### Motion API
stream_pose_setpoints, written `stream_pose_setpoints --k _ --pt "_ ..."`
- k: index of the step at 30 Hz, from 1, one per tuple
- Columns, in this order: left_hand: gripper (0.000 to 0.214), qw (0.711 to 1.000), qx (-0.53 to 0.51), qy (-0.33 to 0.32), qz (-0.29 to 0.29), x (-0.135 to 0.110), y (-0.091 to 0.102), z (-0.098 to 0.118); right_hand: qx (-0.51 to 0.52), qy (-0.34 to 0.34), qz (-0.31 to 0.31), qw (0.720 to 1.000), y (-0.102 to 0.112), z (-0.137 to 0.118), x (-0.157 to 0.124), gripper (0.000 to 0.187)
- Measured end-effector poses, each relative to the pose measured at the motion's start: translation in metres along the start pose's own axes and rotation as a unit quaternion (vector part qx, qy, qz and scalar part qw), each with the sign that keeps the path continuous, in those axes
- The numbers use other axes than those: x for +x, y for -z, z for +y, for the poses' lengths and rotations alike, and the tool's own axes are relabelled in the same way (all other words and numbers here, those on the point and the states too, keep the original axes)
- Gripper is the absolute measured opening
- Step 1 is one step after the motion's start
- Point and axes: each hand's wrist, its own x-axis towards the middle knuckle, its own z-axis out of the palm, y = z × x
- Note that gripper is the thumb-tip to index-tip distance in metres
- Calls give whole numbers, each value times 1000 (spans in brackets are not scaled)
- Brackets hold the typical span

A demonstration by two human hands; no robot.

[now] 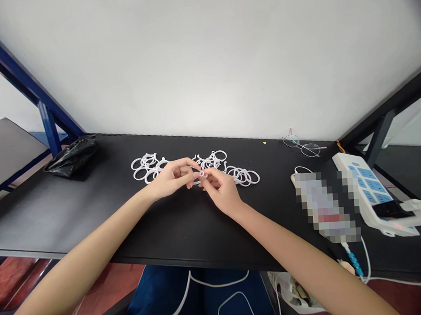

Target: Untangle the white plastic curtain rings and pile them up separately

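Both hands meet over the black, flat-topped counter [172, 231], and between their fingertips there is a small white ring-shaped piece [202, 173], apparently of plastic. The fingers of the left hand [178, 174] pinch it from one side, and the fingers of the right hand [224, 189] grasp it from the other; its lower part is mostly hidden by them. Just beside the left hand lies a loose heap of thin white rings [149, 168], and more white rings [246, 172] spread to the right, overlapping one another.

I judge the piece very light and rather stiff, with a smooth surface which may slip a little. The thin parts could bend or crack, so it is better held by its thicker small end, with gentle fingertip pressure.
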Motion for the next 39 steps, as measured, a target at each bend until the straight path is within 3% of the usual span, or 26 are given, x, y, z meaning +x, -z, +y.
stream_pose_setpoints --k 13,24,31,39 --pt "24 997 -14 -7 76 2 0 -4 -43 34 19 998 1 0 1 21" --pt "24 990 -75 1 120 2 2 -2 -52 34 21 998 1 1 1 14" --pt "24 991 -82 12 107 3 2 -2 -19 13 26 999 2 -2 0 14" --pt "23 990 -99 12 98 2 4 -5 -22 53 -11 998 1 0 -2 18"
